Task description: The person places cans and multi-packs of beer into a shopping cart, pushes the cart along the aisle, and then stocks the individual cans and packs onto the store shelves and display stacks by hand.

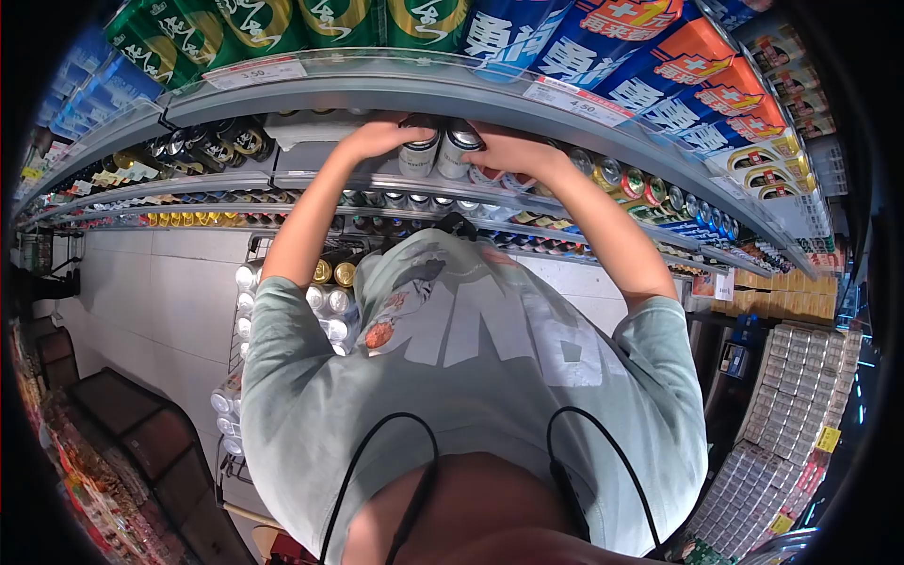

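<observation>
Both arms reach forward to a store shelf. My left hand has its fingers around the top of a white can. Beside it stands a second white can, gripped near its top by my right hand. The two cans are upright and close together at the front of the shelf, under the upper shelf's edge. Some fingertips of each hand are hidden behind the cans. Red and white cans stand just right of the second can, below my right hand.
Green cans and blue cans fill the upper shelf. Dark cans stand on the left. A cart holding white cans is beside my body. Stacked packs stand at the right.
</observation>
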Demonstrator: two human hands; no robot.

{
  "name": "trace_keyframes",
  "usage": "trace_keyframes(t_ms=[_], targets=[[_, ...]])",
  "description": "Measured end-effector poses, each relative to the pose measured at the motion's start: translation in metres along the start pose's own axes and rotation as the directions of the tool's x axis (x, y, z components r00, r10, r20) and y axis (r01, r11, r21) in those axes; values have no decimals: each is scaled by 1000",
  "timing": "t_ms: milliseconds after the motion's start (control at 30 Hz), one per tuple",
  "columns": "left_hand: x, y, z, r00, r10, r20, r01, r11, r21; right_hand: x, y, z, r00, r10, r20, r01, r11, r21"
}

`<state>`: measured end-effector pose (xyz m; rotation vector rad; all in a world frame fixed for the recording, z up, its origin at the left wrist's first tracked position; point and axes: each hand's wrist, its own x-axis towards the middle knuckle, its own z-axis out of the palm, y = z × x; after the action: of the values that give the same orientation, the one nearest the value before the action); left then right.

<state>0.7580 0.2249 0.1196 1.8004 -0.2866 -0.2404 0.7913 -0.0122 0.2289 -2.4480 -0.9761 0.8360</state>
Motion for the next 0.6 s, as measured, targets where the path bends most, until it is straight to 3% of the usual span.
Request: trace_keyframes(t_ms=[67,133,233,267,400,467,600], targets=[[-11,-2,13,988,-111,-111,89,978,-187,11,14,10,1000,-24,5,23,998,65],[-8,-26,28,971,-107,-212,21,928,-372,25,25,18,967,-220,-132,215,975,-47],[-3,-37,49,925,-208,-318,33,877,-479,15,-1,8,997,78,18,-78,997,1],[3,-43,56,886,-163,-434,-46,901,-432,13,-5,8,995,97,16,-98,995,16],[1,-32,62,876,-180,-447,-73,868,-491,9,-11,4,996,91,21,-91,996,19],[-2,-22,65,858,-171,-484,-95,874,-476,23,13,15,987,-130,-90,122,988,-90],[1,-24,70,823,-109,-557,-187,875,-447,32,22,17,960,-258,-110,205,913,-353]])
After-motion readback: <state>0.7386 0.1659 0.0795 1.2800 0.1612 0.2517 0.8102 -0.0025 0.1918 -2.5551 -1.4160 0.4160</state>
